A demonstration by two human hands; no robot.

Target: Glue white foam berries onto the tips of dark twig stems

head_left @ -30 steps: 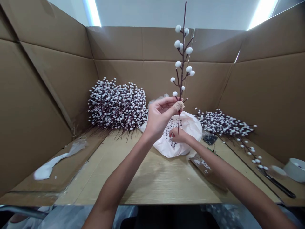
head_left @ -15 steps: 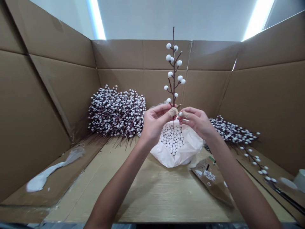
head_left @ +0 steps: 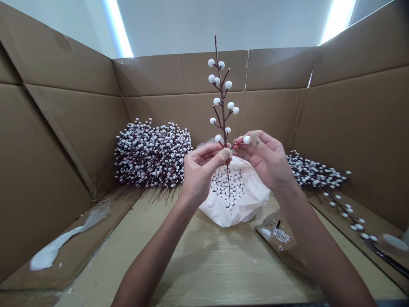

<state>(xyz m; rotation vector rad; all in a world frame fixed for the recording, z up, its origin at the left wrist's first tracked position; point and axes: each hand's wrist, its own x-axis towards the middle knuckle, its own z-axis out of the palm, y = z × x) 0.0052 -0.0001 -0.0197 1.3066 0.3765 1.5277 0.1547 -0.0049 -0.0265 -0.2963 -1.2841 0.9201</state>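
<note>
A brown stem with several white berries stands nearly upright, its top leaning slightly left. My left hand pinches it low down, with tape round the thumb. My right hand, also with a taped thumb, holds a loose white berry between thumb and finger, just right of a bare side twig. Berry and twig are apart. Below the hands, an open white plastic bag holds many white berries, and the stem's lower end hangs in front of it.
A large pile of berry stems lies at the back left, a smaller pile at the right. A brown packet lies front right, a white-filled plastic bag at left, a tape roll far right. Cardboard walls surround the table.
The stem has shifted left and its top now leans left. My right hand has turned and risen a little, showing the berry more fully. The camera view has shifted slightly.
</note>
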